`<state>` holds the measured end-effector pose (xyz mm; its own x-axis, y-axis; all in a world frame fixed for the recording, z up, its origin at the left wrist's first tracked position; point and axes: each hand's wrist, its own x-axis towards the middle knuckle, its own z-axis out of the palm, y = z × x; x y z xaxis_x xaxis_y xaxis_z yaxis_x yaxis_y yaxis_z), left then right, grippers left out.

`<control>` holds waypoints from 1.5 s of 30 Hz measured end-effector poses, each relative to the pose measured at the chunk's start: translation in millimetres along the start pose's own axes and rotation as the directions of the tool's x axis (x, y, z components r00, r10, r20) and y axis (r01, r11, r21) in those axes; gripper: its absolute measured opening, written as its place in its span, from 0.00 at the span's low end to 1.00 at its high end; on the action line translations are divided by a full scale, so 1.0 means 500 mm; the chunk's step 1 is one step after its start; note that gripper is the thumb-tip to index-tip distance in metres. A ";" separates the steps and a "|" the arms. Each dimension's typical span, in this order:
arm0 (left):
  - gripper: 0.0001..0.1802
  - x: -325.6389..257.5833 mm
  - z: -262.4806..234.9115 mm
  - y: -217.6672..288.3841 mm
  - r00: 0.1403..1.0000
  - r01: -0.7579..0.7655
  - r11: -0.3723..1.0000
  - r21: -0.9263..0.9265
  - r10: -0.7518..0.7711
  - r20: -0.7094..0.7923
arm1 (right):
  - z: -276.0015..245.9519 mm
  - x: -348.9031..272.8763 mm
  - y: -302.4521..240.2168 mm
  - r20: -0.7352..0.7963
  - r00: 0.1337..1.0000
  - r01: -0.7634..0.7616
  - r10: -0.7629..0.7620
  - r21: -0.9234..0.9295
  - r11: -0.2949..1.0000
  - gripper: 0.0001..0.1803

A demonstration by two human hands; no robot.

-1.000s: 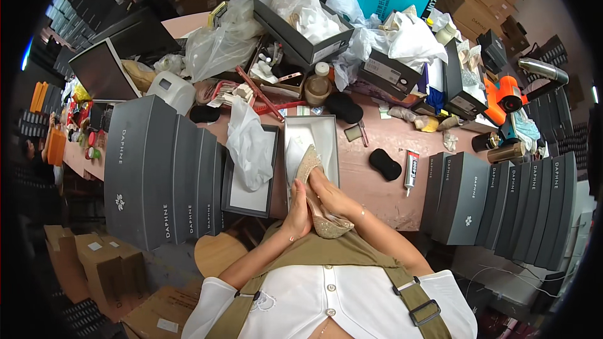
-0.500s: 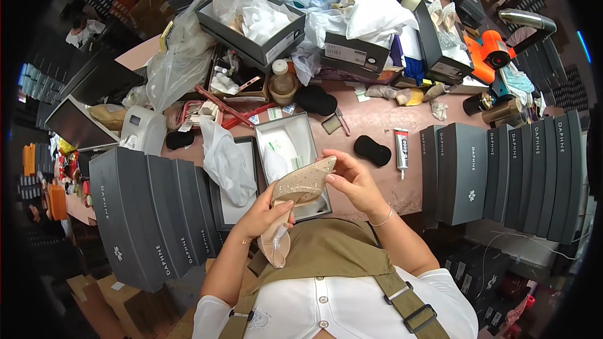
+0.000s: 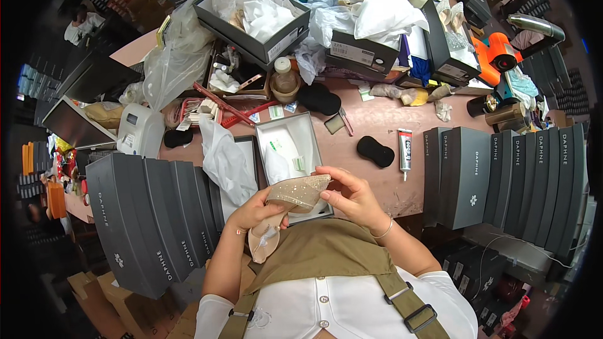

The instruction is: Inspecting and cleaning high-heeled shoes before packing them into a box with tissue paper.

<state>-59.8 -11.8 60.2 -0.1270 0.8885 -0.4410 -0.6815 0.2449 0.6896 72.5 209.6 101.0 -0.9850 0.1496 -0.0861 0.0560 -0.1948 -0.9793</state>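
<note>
A beige pointed shoe [image 3: 296,193] with a sparkling toe part is held in front of my apron, its toe to the right and its heel end low on the left. My left hand [image 3: 252,211] is closed round its middle. At the pointed tip, my right hand [image 3: 355,199] pinches the shoe between thumb and fingers. Clear wrapping lies inside the heel end. Just beyond the shoe stands an open grey shoebox [image 3: 312,144] with white paper and a small packet in it, its near part hidden by my hands. White tissue [image 3: 221,160] lies in the dark tray beside it.
Grey shoeboxes stand in rows at left [image 3: 129,226] and right [image 3: 461,176]. On the table are a glue tube [image 3: 405,154], a black sponge-like pad [image 3: 375,150] and a bottle [image 3: 284,75]. Open boxes of shoes and tissue [image 3: 361,53] fill the back; an orange heat gun [image 3: 499,53] stands back right.
The shoe has turned slightly and tilted, its toe now lower and its heel end shifted left. Both hands moved with it and keep their hold. The view has shifted a little.
</note>
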 end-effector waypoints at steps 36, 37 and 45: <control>0.30 -0.034 -0.066 -0.113 0.955 -0.066 0.617 -0.784 0.267 0.130 | 0.078 0.030 0.259 0.083 0.980 -0.108 0.183 -0.550 0.828 0.22; 0.30 -0.035 -0.075 -0.113 0.942 -0.071 0.585 -0.808 0.305 0.138 | 0.084 0.020 0.287 0.144 0.989 0.085 0.033 -0.739 0.668 0.22; 0.33 -0.015 -0.080 -0.133 0.708 -0.018 0.378 -0.926 0.658 0.255 | 0.096 0.062 0.362 0.220 0.929 0.161 0.299 -0.965 0.208 0.21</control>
<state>-42.5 -50.4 -5.2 -0.3547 0.8894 0.2884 -0.9225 -0.2827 -0.2628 44.3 132.2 -70.0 -0.9339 -0.1323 -0.3322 0.0104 0.9186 -0.3950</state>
